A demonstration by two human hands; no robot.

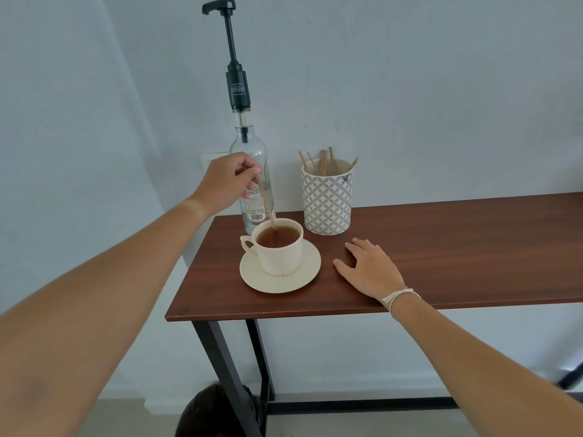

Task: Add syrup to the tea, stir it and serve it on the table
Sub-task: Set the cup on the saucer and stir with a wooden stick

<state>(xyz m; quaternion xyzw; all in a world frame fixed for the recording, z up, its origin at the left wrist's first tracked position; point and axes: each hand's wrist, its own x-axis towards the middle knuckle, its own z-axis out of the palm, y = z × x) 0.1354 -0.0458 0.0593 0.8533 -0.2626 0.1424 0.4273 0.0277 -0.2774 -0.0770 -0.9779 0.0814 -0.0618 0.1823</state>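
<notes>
The left hand (225, 178) pinches a thin wooden stir stick (266, 201) with curled fingers, its lower end dipped in the brown tea of a cream ceramic cup (279, 252); the cup stands on a matching round saucer (303, 275) near the left end of the dark wood table (457, 247); the right hand (369, 268) lies flat on the tabletop just right of the saucer, fingers spread, holding nothing; behind the cup stand 1 clear glass syrup bottle with a black pump (250, 146) and 1 patterned grey-and-white holder of wooden sticks (328, 200).

Clear glass bottle (252, 159), wooden stirrer (266, 203), wood-grain table (441, 247) (matt).
</notes>
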